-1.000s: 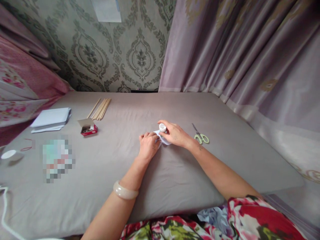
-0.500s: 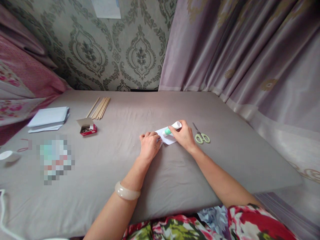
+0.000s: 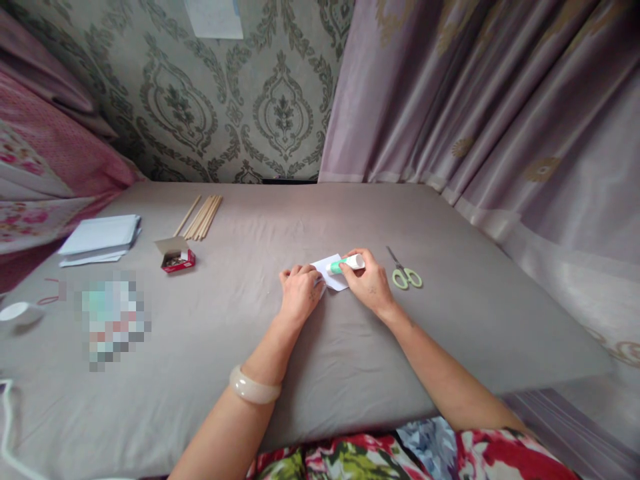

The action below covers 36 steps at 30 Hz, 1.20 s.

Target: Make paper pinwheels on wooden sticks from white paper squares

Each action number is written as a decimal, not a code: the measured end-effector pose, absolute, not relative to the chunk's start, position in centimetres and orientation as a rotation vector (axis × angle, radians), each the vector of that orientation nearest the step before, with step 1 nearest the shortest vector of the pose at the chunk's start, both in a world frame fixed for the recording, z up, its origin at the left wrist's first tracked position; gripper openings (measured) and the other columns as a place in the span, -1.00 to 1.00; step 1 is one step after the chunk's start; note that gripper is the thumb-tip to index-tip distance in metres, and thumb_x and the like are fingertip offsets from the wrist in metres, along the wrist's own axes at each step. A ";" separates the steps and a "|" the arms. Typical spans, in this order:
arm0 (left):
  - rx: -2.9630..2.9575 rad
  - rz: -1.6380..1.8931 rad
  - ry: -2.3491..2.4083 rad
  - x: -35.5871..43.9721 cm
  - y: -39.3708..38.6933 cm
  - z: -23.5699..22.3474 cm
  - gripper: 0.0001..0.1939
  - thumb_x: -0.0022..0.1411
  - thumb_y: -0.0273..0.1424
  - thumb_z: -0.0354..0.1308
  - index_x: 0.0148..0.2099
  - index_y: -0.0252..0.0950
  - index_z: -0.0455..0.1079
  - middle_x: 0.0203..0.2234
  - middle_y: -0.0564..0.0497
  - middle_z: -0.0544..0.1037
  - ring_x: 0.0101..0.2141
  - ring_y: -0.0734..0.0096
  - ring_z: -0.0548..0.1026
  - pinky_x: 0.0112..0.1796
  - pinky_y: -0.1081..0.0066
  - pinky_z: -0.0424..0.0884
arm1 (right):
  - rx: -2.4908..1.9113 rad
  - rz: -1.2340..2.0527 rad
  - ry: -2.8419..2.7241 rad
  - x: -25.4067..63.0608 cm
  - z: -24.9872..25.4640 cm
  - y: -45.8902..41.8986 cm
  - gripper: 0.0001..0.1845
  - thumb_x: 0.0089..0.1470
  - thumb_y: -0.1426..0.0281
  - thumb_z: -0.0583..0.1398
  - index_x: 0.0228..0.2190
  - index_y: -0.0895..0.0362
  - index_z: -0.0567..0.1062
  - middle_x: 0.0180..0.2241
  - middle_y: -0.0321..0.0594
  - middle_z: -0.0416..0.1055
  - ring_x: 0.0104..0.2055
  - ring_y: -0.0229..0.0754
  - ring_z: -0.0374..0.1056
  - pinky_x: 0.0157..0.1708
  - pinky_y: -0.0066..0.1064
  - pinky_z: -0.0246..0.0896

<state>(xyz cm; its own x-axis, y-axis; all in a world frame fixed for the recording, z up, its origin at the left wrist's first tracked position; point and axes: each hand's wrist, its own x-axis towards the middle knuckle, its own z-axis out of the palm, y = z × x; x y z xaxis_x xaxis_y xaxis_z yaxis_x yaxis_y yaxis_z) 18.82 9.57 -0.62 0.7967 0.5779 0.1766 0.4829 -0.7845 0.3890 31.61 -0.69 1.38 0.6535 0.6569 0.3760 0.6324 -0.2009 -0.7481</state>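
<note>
While the right hand (image 3: 369, 281) pinches one white-and-green glue stick (image 3: 346, 265) between thumb and fingers, the tube slants over one piece of white paper (image 3: 337, 283), its lower end at the sheet, though I cannot tell whether it touches. The left hand (image 3: 300, 291) lies on the paper's left edge, fingers bent and close together; whether it also grips the edge cannot be told. One bangle (image 3: 255, 387) circles the left forearm. Just right of the paper lies one pair of green-handled scissors (image 3: 401, 267). Left of the paper stands one open red box (image 3: 179, 261) of small things, too small to count. Beyond the box, farther from the person than the paper, are one single wooden stick (image 3: 187, 215) and, beside it, a bundle of sticks (image 3: 204, 218) too tightly packed to count. Well left of the paper are one stack of white sheets (image 3: 100, 237), one pixelated item (image 3: 113, 317), one thin red loop (image 3: 49, 300) and one round white object (image 3: 19, 313). Beneath the paper, slightly wrinkled grey cloth covers the table (image 3: 260, 233). Past it rises a damask-patterned wall (image 3: 185, 100) bearing one pale sheet (image 3: 215, 19); mauve curtains (image 3: 425, 87) hang to the paper's right, pink floral fabric (image 3: 40, 173) to its left.
</note>
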 end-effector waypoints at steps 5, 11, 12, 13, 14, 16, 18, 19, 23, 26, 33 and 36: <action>2.670 0.410 0.807 18.8 9.5 -0.6 -0.81 0.26 -0.33 0.07 -0.16 -0.19 0.49 -0.10 -0.04 0.55 -0.09 0.16 0.39 -0.11 0.16 0.09 | -1.905 0.043 -1.186 31.5 1.5 -0.9 -0.80 0.05 0.33 0.18 -0.25 0.12 0.37 -0.34 -0.15 0.52 -0.44 -0.17 0.43 -0.39 -0.40 0.27; 2.678 0.405 0.800 18.7 9.5 -0.5 -0.80 0.28 -0.32 0.06 -0.17 -0.18 0.50 -0.10 -0.04 0.55 -0.09 0.17 0.39 -0.12 0.16 0.10 | -1.887 0.098 -1.431 31.7 2.0 -1.2 -0.80 0.10 0.42 0.15 -0.19 0.11 0.35 -0.23 -0.13 0.47 -0.29 -0.16 0.41 -0.28 -0.39 0.25; 2.683 0.404 0.798 18.7 9.5 -0.5 -0.80 0.28 -0.32 0.06 -0.17 -0.17 0.50 -0.10 -0.04 0.55 -0.09 0.17 0.40 -0.12 0.16 0.10 | -1.886 0.119 -1.459 31.8 2.1 -1.1 -0.81 0.11 0.43 0.14 -0.18 0.11 0.35 -0.24 -0.13 0.46 -0.28 -0.16 0.40 -0.27 -0.38 0.25; 2.687 0.404 0.799 18.7 9.6 -0.5 -0.80 0.28 -0.31 0.06 -0.17 -0.17 0.50 -0.10 -0.03 0.55 -0.10 0.18 0.40 -0.12 0.16 0.09 | -1.886 0.134 -1.482 31.9 2.2 -1.1 -0.82 0.12 0.43 0.14 -0.18 0.10 0.35 -0.24 -0.14 0.45 -0.27 -0.16 0.39 -0.27 -0.38 0.25; 2.690 0.403 0.802 18.7 9.6 -0.5 -0.80 0.28 -0.31 0.06 -0.17 -0.17 0.50 -0.10 -0.03 0.55 -0.10 0.18 0.40 -0.12 0.16 0.09 | -1.887 0.140 -1.499 32.0 2.2 -1.0 -0.82 0.12 0.43 0.13 -0.18 0.10 0.34 -0.25 -0.15 0.44 -0.26 -0.16 0.39 -0.26 -0.37 0.25; 2.689 0.398 0.811 18.7 9.6 -0.5 -0.80 0.27 -0.31 0.06 -0.17 -0.16 0.50 -0.10 -0.03 0.55 -0.09 0.18 0.40 -0.12 0.16 0.09 | -1.887 0.136 -1.524 32.1 2.2 -0.8 -0.83 0.13 0.44 0.13 -0.18 0.10 0.34 -0.25 -0.15 0.43 -0.24 -0.15 0.38 -0.24 -0.36 0.25; 2.684 0.388 0.817 18.8 9.6 -0.5 -0.81 0.27 -0.30 0.07 -0.16 -0.16 0.50 -0.10 -0.03 0.55 -0.08 0.18 0.39 -0.11 0.16 0.09 | -1.883 0.117 -1.544 32.2 2.1 -0.8 -0.82 0.14 0.44 0.13 -0.18 0.09 0.33 -0.23 -0.15 0.42 -0.21 -0.14 0.38 -0.21 -0.36 0.25; 2.681 0.383 0.818 18.8 9.6 -0.4 -0.81 0.27 -0.30 0.07 -0.16 -0.16 0.50 -0.09 -0.03 0.55 -0.08 0.17 0.39 -0.11 0.16 0.09 | -1.879 0.104 -1.555 32.2 2.1 -0.8 -0.82 0.14 0.45 0.13 -0.17 0.09 0.32 -0.22 -0.14 0.42 -0.18 -0.13 0.38 -0.19 -0.35 0.24; 2.675 0.363 0.824 18.8 9.5 -0.2 -0.80 0.27 -0.31 0.06 -0.15 -0.16 0.50 -0.08 -0.03 0.55 -0.07 0.18 0.39 -0.10 0.15 0.08 | -1.884 0.052 -1.617 32.2 2.1 -1.2 -0.83 0.15 0.47 0.12 -0.18 0.08 0.31 -0.19 -0.12 0.42 -0.10 -0.08 0.35 -0.13 -0.31 0.23; 2.675 0.360 0.831 18.8 9.5 -0.2 -0.80 0.28 -0.31 0.06 -0.15 -0.16 0.50 -0.08 -0.03 0.55 -0.07 0.18 0.39 -0.10 0.15 0.08 | -1.893 0.050 -1.636 32.2 2.3 -1.4 -0.83 0.15 0.48 0.12 -0.18 0.07 0.31 -0.20 -0.13 0.43 -0.11 -0.08 0.35 -0.13 -0.30 0.23; 2.696 0.368 0.816 18.8 9.5 -0.3 -0.80 0.28 -0.31 0.05 -0.16 -0.17 0.49 -0.09 -0.03 0.55 -0.08 0.17 0.39 -0.10 0.16 0.09 | -1.859 0.031 -1.638 31.9 1.8 -1.1 -0.82 0.15 0.47 0.12 -0.17 0.08 0.32 -0.17 -0.11 0.44 -0.09 -0.07 0.35 -0.11 -0.28 0.23; 2.694 0.385 0.809 18.8 9.5 -0.4 -0.80 0.27 -0.31 0.06 -0.16 -0.16 0.49 -0.09 -0.03 0.55 -0.08 0.17 0.39 -0.10 0.15 0.09 | -1.868 0.005 -1.634 32.1 1.5 -1.0 -0.83 0.17 0.45 0.10 -0.16 0.09 0.32 -0.16 -0.09 0.44 -0.08 -0.07 0.35 -0.11 -0.28 0.23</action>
